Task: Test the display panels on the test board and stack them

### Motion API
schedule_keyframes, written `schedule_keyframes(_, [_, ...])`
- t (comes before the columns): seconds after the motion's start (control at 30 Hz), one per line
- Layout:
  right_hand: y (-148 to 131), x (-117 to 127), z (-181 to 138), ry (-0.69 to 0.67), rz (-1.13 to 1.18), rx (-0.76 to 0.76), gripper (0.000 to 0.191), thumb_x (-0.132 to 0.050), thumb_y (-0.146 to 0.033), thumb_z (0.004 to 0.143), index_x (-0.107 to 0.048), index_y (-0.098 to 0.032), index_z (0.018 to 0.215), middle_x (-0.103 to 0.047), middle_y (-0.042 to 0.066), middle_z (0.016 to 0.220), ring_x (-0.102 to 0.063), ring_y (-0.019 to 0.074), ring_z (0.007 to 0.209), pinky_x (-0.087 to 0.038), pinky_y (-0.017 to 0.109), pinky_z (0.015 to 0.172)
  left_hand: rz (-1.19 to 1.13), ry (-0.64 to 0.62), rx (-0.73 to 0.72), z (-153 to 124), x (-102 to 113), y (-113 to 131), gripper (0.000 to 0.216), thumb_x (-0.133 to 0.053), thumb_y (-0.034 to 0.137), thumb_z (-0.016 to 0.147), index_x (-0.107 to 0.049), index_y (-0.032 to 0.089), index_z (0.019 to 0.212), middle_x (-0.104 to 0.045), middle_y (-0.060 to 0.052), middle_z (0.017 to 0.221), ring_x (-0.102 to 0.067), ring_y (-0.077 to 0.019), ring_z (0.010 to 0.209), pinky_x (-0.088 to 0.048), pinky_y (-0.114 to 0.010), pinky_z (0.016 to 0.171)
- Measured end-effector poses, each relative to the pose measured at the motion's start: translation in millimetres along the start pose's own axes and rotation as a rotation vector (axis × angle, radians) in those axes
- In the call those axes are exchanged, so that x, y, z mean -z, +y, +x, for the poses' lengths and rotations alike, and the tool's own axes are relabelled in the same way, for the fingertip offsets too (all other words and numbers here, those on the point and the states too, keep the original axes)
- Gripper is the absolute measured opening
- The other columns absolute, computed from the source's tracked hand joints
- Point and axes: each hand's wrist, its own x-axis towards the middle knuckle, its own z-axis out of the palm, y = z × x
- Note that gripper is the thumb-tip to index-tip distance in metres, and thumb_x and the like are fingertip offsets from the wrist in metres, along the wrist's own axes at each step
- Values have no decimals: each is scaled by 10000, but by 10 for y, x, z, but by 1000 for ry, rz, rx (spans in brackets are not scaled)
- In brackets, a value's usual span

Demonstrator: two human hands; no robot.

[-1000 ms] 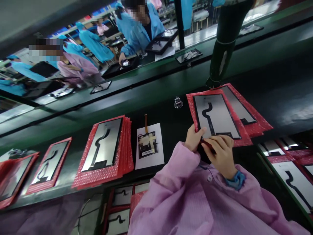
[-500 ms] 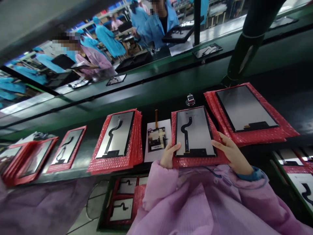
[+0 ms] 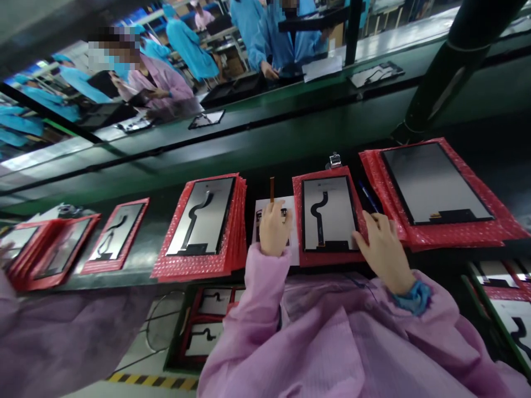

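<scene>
My left hand (image 3: 274, 229) is over a small circuit board (image 3: 259, 216) on a white sheet (image 3: 295, 243). Its bent fingers are somewhat apart, the tips close to the board's upper part, and it covers most of the board. An amber flex strip (image 3: 272, 189) sticks up past the sheet. To the right lies a display panel (image 3: 337, 213) with a curved black ribbon cable, on a red bubble-wrap bag (image 3: 299, 185). My right hand (image 3: 384, 251) rests by the panel's right edge, thumb and fingers apart, touching the bag's side.
A bubble-wrap stack with a larger panel (image 3: 440, 185) lies right, a blue pen (image 3: 368, 194) beside it. Another panel stack (image 3: 203, 218) is left. A metal clip (image 3: 334, 160) sits behind. Below is a green crate (image 3: 176, 331) of panels. A co-worker's sleeve (image 3: 62, 331) is at left.
My left hand has let go of the panel's left edge and moved left over the circuit board. The panel and its bag now lie on the bench; my right hand's grip has loosened.
</scene>
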Motion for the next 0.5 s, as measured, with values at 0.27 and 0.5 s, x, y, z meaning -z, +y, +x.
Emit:
schedule_keyframes(0.27, [-467, 115, 815, -251, -89, 471, 405, -486, -287, 1009, -605, -137, 1367, -654, 159, 1314, -612, 305, 1226, -523, 493, 1074, 245, -83, 178, 803, -295, -235, 565, -635, 219, 896, -475, 80, 1420, -578, -287, 1367, -508, -435, 1326, -415, -599, 1094])
schedule_keyframes(0.5, [-370, -506, 1314, -341, -157, 445, 423, -497, -210, 985, -602, -53, 1364, -630, 187, 1333, -584, 335, 1261, -472, 505, 1124, 47, -15, 228, 891, -295, -501, 547, -562, 7, 814, -505, 136, 1343, -694, -133, 1048, -646, -304, 1096, -500, -461, 984])
